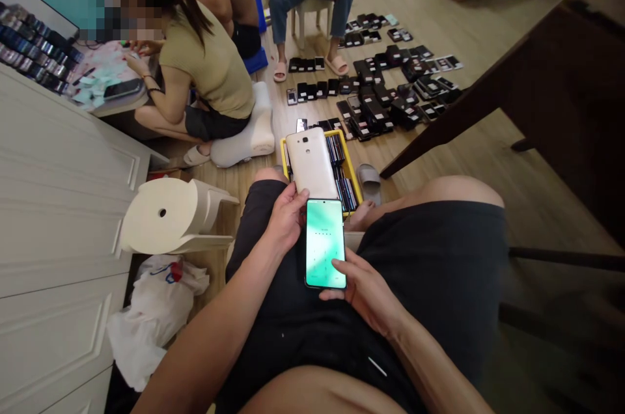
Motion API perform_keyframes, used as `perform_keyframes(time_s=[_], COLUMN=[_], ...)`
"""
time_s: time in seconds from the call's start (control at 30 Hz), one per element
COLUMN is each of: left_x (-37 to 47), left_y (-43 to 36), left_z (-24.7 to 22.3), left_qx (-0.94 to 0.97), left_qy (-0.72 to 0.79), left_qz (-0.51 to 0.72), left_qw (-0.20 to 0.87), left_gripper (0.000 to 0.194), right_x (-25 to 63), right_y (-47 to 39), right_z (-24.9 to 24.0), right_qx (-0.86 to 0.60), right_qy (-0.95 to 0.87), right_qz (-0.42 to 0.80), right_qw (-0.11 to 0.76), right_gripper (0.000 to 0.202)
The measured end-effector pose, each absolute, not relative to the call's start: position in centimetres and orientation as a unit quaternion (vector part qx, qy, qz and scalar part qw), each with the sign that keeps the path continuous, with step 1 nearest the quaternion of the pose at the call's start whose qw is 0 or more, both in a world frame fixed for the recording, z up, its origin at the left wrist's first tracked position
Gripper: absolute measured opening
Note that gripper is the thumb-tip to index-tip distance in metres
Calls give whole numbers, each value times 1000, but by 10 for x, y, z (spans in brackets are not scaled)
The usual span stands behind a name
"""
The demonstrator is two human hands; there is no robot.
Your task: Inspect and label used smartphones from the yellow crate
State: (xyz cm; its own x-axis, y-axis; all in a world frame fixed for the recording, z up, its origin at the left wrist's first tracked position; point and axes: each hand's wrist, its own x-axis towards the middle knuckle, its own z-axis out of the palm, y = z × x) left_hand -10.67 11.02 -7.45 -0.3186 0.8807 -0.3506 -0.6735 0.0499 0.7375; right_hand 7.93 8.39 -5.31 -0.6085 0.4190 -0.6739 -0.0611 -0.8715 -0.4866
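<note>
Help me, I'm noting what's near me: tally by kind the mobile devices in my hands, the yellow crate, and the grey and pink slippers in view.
Mobile devices: 2 (pale Huawei device, left hand; lit smartphone, right hand)
Yellow crate: 1
Grey slipper: 1
Pink slippers: 2
Total: 6

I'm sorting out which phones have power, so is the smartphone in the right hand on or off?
On. The smartphone in the right hand glows green, with a row of dots showing above a faint keypad.
</note>
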Motion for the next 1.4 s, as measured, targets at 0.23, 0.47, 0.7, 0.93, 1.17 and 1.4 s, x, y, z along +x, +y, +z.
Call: perform_keyframes(time_s=[0.23, 0.47, 0.7, 0.93, 1.17, 1.4], left_x=[-107, -106, -108, -107, -107, -107], left_y=[110, 111, 111, 111, 110, 110], left_z=[-71, -70, -72, -74, -74, -75], left_qx=[107, 100, 111, 117, 122, 126], left_qy=[452, 456, 450, 454, 455, 457], left_qz=[678, 676, 679, 679, 672, 671], left_qw=[570, 570, 570, 565, 571, 570], left_gripper=[48, 48, 44, 46, 46, 44], right_x=[81, 80, 81, 84, 76, 77], right_y=[85, 86, 86, 85, 83, 83], right_z=[-49, -49, -50, -49, -55, -62], right_qx=[-395, -392, -401, -403, -459, -475], right_qy=[-187, -181, -176, -192, -330, -295], right_qz=[886, 888, 883, 878, 808, 806], right_qw=[156, 158, 167, 170, 169, 195], right_gripper=[35, 35, 37, 45, 51, 44])
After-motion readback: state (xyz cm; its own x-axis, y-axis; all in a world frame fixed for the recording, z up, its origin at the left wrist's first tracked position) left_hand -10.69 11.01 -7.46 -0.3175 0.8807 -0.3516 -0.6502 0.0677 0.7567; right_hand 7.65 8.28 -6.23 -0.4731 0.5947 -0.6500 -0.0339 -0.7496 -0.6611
